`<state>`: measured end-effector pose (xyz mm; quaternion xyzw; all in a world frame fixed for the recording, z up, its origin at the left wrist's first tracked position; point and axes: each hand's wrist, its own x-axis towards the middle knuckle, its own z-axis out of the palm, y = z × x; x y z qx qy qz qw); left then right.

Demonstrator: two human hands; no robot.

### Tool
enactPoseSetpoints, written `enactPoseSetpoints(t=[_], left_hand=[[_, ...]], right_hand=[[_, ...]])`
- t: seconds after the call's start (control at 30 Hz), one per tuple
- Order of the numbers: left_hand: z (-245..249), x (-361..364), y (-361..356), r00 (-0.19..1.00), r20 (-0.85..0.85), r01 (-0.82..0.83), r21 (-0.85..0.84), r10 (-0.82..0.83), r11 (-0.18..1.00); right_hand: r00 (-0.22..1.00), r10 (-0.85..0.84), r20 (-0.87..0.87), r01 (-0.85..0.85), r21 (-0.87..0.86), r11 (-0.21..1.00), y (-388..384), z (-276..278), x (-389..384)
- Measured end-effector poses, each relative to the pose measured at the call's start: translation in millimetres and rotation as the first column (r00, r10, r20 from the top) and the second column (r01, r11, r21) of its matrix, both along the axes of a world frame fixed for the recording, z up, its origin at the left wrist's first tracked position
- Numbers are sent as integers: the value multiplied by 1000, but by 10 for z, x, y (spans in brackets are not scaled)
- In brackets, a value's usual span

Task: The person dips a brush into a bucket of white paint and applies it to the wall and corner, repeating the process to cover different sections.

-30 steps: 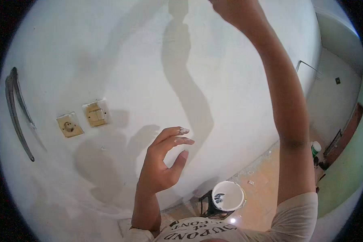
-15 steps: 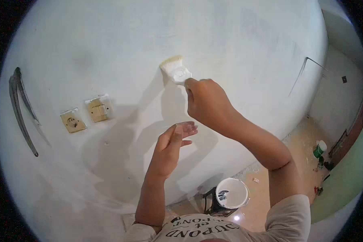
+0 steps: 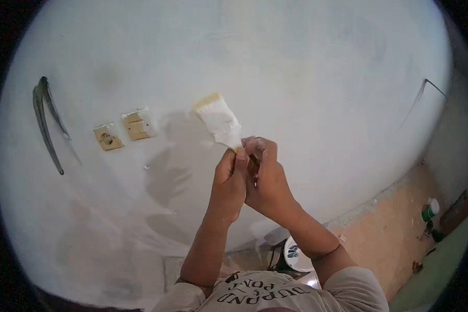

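Wall (image 3: pixel 338 125) spreads wide around brush (image 3: pixel 216 120) | left fingers (image 3: pixel 224 166), right fingers (image 3: pixel 269 151) both grasp it | floor edge (image 3: pixel 384 200) lower right

There are two hands (image 3: pixel 268 179), one brush (image 3: pixel 217 120), two wall plates (image 3: pixel 138 126), one tub (image 3: pixel 429 211) and apparently one half-hidden bucket (image 3: pixel 300 263).

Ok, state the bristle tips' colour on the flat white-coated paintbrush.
Pale yellow bristle tips, best in the head view.

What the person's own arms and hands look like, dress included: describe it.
The left hand and right hand are ungloved, with pale smears on the right one's fingers. Both forearms are bare below short, light greyish sleeves of a shirt with dark lettering.
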<state>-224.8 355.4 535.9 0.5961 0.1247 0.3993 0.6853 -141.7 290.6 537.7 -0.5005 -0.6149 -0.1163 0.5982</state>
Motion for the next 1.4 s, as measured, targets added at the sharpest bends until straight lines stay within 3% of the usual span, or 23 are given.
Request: enactPoseSetpoints(t=[0.03,0.13,0.17,0.27,0.33,0.4,0.43,0.5,0.53,0.6,0.63,0.7,0.8,0.83,0.87,1.0,1.07,1.13,1.2,1.23,1.33,1.37,1.4], left_hand=[[14,7,-20,999,-5,-49,7,49,999],[129,-6,-20,978,-86,-184,81,191,980],[181,-7,-23,974,-91,-202,85,210,976],[395,-9,12,948,95,-317,160,305,935],[653,-50,-63,912,86,-410,180,401,894],[907,-98,-60,832,-40,-507,350,553,788],[997,-68,-39,824,-41,-518,351,565,780],[1197,14,42,759,89,-605,462,645,648],[1300,52,138,752,92,-613,462,653,641],[1505,150,398,437,230,-675,723,869,148],[1641,235,381,426,230,-678,721,875,141],[1929,443,276,-3,256,-476,850,967,-227],[2065,622,471,-98,215,-316,919,972,-235],[2087,722,447,-55,137,-442,885,989,-147],[2064,802,421,-55,141,-444,883,988,-151],[1824,1011,598,-209,250,-293,906,945,-304],[1652,1058,571,-336,312,-110,924,889,-366],[1448,1052,474,-313,348,-94,915,884,-393],[1279,1037,311,-350,362,156,932,864,-327],[1255,1006,256,-353,361,160,932,863,-325],[1266,871,129,-103,-110,-299,951,989,74],[1237,734,12,-145,-26,12,1000,989,28],[1238,621,-37,-130,-22,15,1000,991,24]], right_hand=[[994,85,-65,-92,-112,989,-65,20,19],[981,192,-9,-192,-100,976,-180,76,139],[993,115,-25,-117,-122,986,-213,29,194],[987,115,-112,-121,-42,992,-336,11,399],[983,126,-135,-137,-70,988,-470,48,518],[986,118,-119,-132,-118,984,-545,52,620],[984,121,-132,-138,-131,982,-593,47,652],[978,152,-140,-171,-140,975,-702,73,692],[975,168,-147,-189,-147,971,-760,85,717],[973,184,-137,-203,-140,969,-801,83,792],[974,186,-126,-204,-149,968,-842,97,827],[972,207,-115,-224,-157,962,-935,138,947],[971,201,-127,-226,-230,946,-1061,144,1077],[974,189,-121,-213,-231,949,-1107,97,1078],[973,195,-126,-221,-242,945,-1144,64,1100],[963,223,-150,-260,-300,918,-1152,-62,1220],[958,245,-146,-280,-323,904,-1100,-143,1261],[947,275,-169,-316,-322,892,-1053,-228,1267],[944,288,-159,-326,-338,883,-1039,-297,1271],[947,286,-147,-320,-347,881,-1052,-317,1263],[942,270,-202,-329,-375,867,-1116,-334,1221],[944,261,-204,-321,-372,871,-1147,-350,1213],[942,241,-233,-316,-382,869,-1146,-372,1216]])
